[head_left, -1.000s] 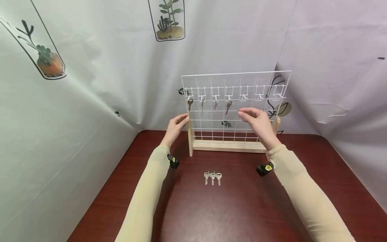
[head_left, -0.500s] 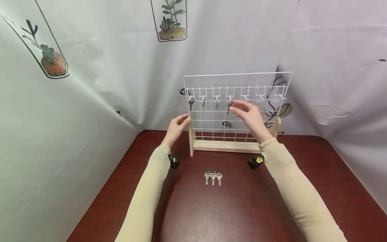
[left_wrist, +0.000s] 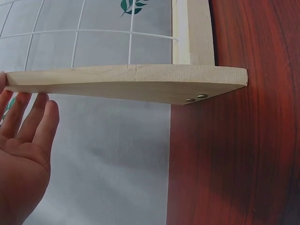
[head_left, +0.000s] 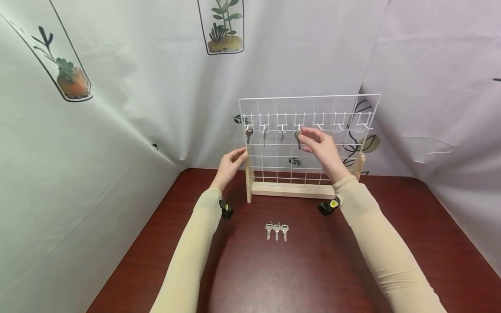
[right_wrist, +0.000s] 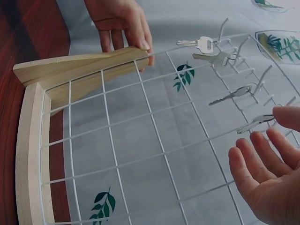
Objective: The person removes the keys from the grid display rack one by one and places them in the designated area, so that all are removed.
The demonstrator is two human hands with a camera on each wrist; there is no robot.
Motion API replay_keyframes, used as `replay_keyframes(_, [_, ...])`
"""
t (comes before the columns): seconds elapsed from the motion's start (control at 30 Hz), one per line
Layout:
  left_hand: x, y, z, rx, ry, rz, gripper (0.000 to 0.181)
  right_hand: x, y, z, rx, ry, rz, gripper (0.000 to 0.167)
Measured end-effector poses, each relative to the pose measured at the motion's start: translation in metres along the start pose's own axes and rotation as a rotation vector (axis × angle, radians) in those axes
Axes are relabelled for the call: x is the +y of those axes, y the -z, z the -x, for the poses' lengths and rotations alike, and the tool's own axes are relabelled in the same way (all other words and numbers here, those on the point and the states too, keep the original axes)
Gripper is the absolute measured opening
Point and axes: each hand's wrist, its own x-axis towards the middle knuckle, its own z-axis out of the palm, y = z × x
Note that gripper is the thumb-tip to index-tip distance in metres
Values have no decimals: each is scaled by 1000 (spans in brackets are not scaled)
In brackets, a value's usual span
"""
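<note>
A white wire grid rack (head_left: 290,97) with a wooden frame stands on the table, a row of white hooks along its upper part. My left hand (head_left: 228,167) pinches the rack's left wooden post (left_wrist: 126,77) near its top, thumb on one side and fingers on the other. My right hand (head_left: 324,150) is at the fourth hook from the left, its thumb and fingers at the head of a hanging key (right_wrist: 255,123). Fingers partly cover that key in the head view. Keys also hang from the three hooks left of it, among them a dark-looking key (head_left: 249,134) at the end.
Three silver keys (head_left: 276,231) lie side by side on the dark red table (head_left: 250,278) in front of the rack. The hooks right of my right hand bear no keys. A pale printed curtain (head_left: 156,65) hangs behind the rack and at the sides.
My right hand has moved left from beside the fourth key onto it, and the key has turned a little. My left hand stays on the post.
</note>
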Motion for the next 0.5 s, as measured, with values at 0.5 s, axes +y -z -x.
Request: replay_keyframes(0.5, [-8,-2,-3,11,1,-2,43,0,-3,-2,68,40,-4,38])
